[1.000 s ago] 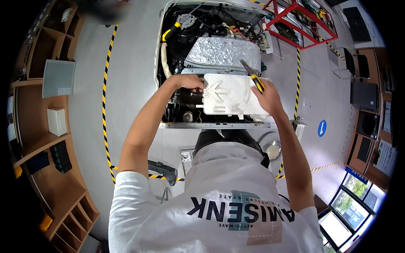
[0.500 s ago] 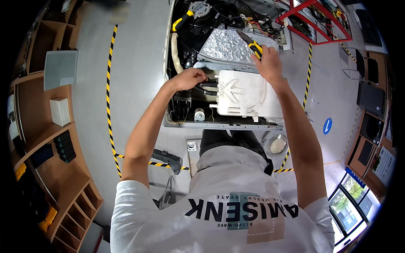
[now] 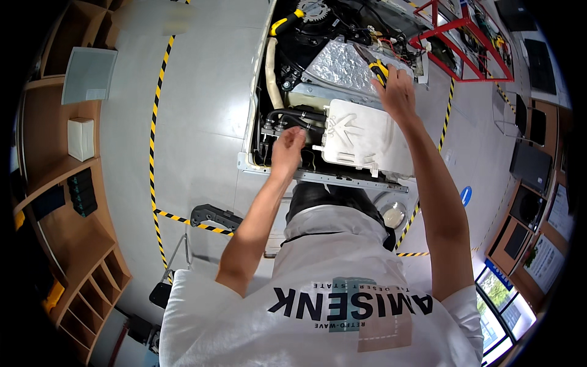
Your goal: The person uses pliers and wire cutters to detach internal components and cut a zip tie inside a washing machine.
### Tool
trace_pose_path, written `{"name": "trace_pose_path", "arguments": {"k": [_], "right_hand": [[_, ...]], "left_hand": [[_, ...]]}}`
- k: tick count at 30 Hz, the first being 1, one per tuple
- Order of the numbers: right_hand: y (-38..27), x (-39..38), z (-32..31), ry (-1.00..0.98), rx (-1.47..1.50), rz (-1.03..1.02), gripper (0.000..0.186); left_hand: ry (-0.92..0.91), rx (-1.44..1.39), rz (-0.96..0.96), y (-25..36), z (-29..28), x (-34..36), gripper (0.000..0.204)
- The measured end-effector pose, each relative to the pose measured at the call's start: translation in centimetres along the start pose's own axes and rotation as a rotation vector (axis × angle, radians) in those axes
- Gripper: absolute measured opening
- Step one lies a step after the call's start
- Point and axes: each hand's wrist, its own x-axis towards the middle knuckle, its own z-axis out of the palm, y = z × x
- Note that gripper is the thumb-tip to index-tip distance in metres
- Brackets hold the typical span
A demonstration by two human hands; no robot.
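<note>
My right hand (image 3: 398, 96) is closed around pliers (image 3: 379, 71) with yellow and black handles, their jaws pointing up and left over a silver foil-covered panel (image 3: 342, 64). My left hand (image 3: 288, 153) has its fingertips drawn together at the lower of two black hoses (image 3: 296, 114). Whatever the fingertips pinch is hidden. Both hoses run from metal-ended fittings (image 3: 273, 127) on the left to a flat white plastic box (image 3: 361, 131) with moulded ribs. These parts sit inside an opened appliance with a metal frame (image 3: 342, 178).
A yellow-and-black handled tool (image 3: 286, 23) lies across the appliance's far left, by a toothed wheel (image 3: 315, 10). A red metal rack (image 3: 468, 37) stands far right. On the floor are a dark grey plastic part (image 3: 214, 216) and a round clear part (image 3: 392, 215). Wooden shelves (image 3: 92, 202) line the left.
My left hand has moved nearer, from above the hoses to below them, uncovering the hoses and their fittings. The right hand keeps the pliers over the foil panel. The view has shifted slightly.
</note>
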Motion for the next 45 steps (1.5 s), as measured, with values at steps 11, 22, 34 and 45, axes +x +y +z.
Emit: {"name": "trace_pose_path", "arguments": {"k": [11, 22, 34, 45], "right_hand": [[0.3, -1.2, 3.2, 0.167, -0.072, -0.061, 0.055], [0.1, 0.3, 1.0, -0.350, 0.328, 0.204, 0.046], [-3.9, -9.0, -4.8, -0.960, 1.519, 0.624, 0.023], [-5.8, -7.2, -8.1, -0.643, 0.500, -0.116, 0.065]], "left_hand": [[-0.160, -0.504, -0.235, -2.5, 0.8, 2.6, 0.026], [-0.211, -0.616, -0.410, -5.0, 0.5, 5.6, 0.023], [-0.245, -0.633, -0.316, -5.5, 1.3, 4.5, 0.009], [-0.284, -0.694, -0.160, -3.8, 3.0, 1.9, 0.019]]}}
